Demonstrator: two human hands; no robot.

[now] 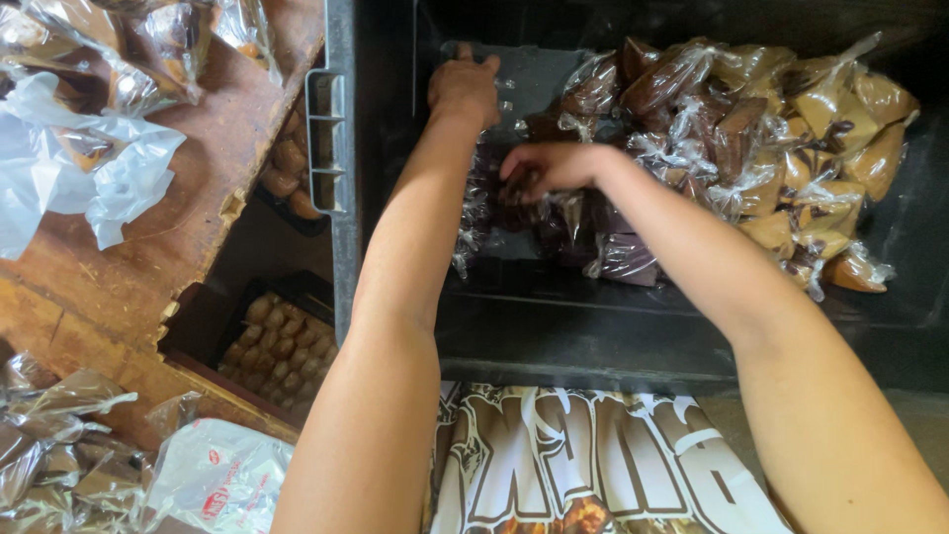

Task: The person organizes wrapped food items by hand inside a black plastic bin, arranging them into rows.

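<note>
Both my arms reach into a large black plastic crate. My left hand lies flat near the crate's far left, fingers spread on a clear bag against the bottom. My right hand curls its fingers around a clear bag of dark brown pastries in the crate's middle. To the right lies a heap of clear bags with brown and tan pastries.
A worn wooden table at the left carries crumpled clear bags and wrapped goods. Trays of small brown pastries sit below the table. A printed shirt fills the bottom centre.
</note>
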